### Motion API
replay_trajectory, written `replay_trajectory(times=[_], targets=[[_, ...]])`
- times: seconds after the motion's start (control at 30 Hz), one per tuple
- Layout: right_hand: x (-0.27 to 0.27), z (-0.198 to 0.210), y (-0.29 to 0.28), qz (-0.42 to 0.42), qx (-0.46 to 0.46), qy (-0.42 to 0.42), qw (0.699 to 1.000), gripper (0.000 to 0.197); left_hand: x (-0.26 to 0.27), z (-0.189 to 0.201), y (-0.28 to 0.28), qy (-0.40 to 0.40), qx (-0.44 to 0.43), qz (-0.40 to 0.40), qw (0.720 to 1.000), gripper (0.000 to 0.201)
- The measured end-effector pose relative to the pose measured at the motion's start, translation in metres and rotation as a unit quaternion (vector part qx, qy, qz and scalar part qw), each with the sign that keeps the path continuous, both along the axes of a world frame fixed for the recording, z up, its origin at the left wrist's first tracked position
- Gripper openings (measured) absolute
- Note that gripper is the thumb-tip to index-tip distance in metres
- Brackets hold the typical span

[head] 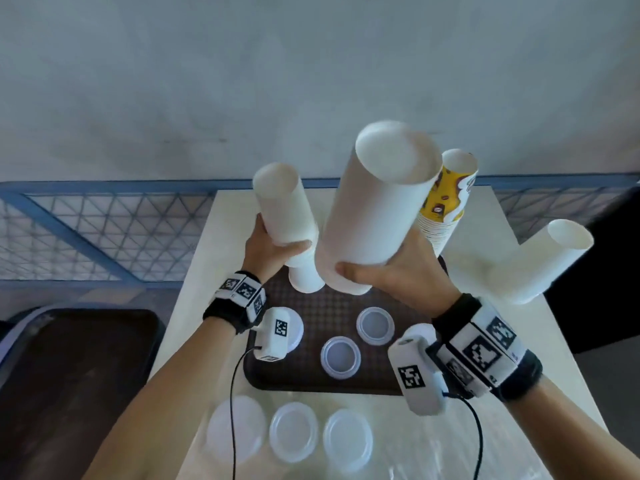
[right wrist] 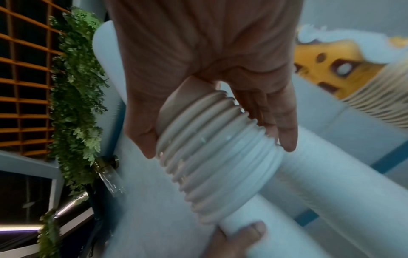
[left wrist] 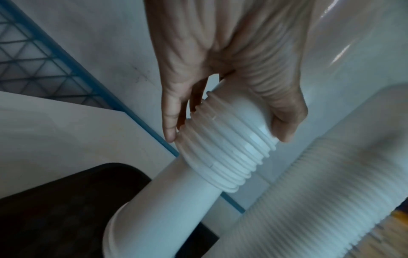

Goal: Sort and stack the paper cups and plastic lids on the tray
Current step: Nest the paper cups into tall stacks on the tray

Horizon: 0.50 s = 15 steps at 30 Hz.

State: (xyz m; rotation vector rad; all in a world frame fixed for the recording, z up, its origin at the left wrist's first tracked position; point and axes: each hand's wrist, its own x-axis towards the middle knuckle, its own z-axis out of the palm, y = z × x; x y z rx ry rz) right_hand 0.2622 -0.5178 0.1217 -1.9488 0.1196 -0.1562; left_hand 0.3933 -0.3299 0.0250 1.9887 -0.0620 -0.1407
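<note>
The left hand (head: 273,249) is wrapping fingers and thumb round the lower half of a narrow white cup stack (head: 287,216), which is tilting over the far left corner of the brown tray (head: 311,375). The right hand (head: 398,268) is gripping the base of a wider white cup stack (head: 374,209) just right of it, over the far edge of the tray. Both stacks look light but thin-walled and smooth, so they are probably best held low on the ribbed rims, where the paper is stiffest. Two small lids (head: 340,356) are lying on the tray; three clear lids (head: 293,432) are lying on the surface nearer than the tray.
</note>
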Motion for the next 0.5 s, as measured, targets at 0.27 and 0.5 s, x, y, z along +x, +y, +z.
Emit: replay_trajectory(times=[0.27,0.5], targets=[[0.067,0.027,0.038,-0.031,-0.014,-0.015,0.999,0.087,0.016,-0.054,-0.007,0.04,0.031,-0.042,0.998,0.092],[0.107,-0.001,0.071,-0.048,-0.056,0.029,0.997,0.089,0.011,-0.096,-0.008,0.016,0.011,-0.031,0.999,0.081]])
